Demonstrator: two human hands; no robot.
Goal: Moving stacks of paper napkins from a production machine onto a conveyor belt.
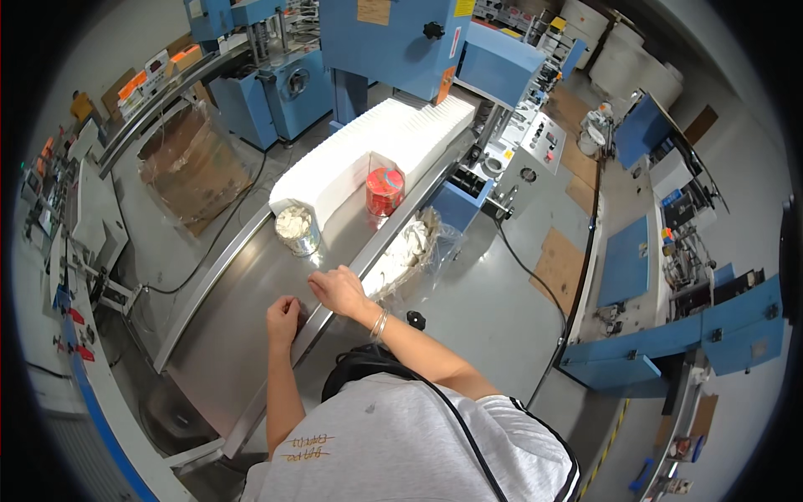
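My left hand (283,320) is curled closed over the near side of a long metal table (226,343). Just right of and beyond it, my right hand (338,290) is bent at the wrist with its fingers pinched together. Anything between the fingers of either hand is too small or hidden to make out. Beyond my hands stands a shiny can (299,232) heaped with crumpled white pieces. A red can (386,192) stands farther to the right, against a long row of tightly packed white sheets (368,138).
A clear plastic bag with white material (410,251) hangs by the table's right rim. A blue machine (385,42) rises at the far end. Left, a plastic-lined cardboard box (192,167) sits on the floor. A control panel (535,151) stands to the right, with a black cable (535,272) below.
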